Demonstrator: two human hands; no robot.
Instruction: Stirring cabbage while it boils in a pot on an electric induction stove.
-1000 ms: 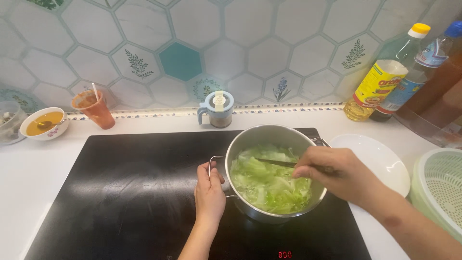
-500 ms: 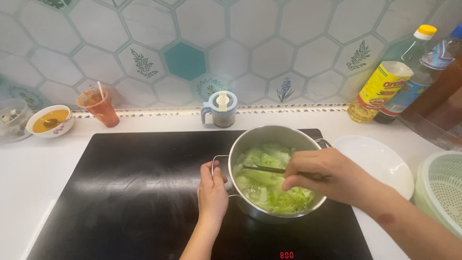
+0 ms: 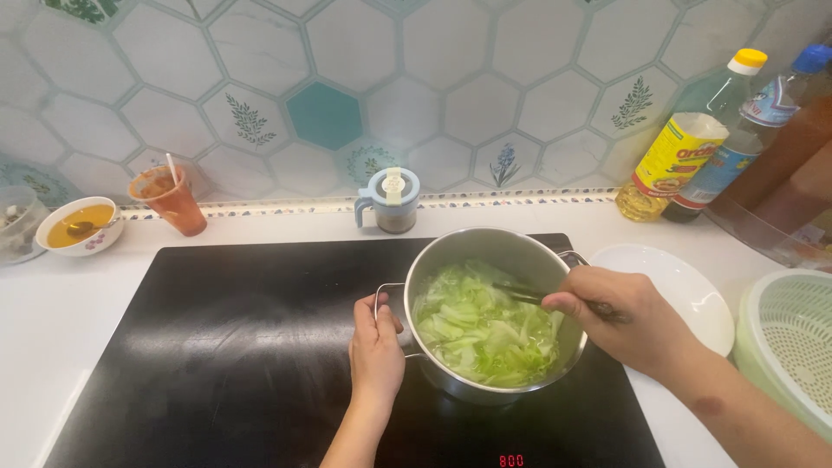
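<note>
A steel pot stands on the black cooktop, filled with pale green cabbage pieces in liquid. My left hand grips the pot's left handle. My right hand is over the pot's right rim, closed on a dark utensil whose end dips into the cabbage.
A white plate lies right of the pot, a green colander beyond it. Oil and sauce bottles stand at the back right. A small lidded jar, an orange cup and a bowl of yellow sauce line the tiled wall.
My right hand has shifted the utensil through the cabbage, and the pieces have been turned. My left hand stays on the handle.
</note>
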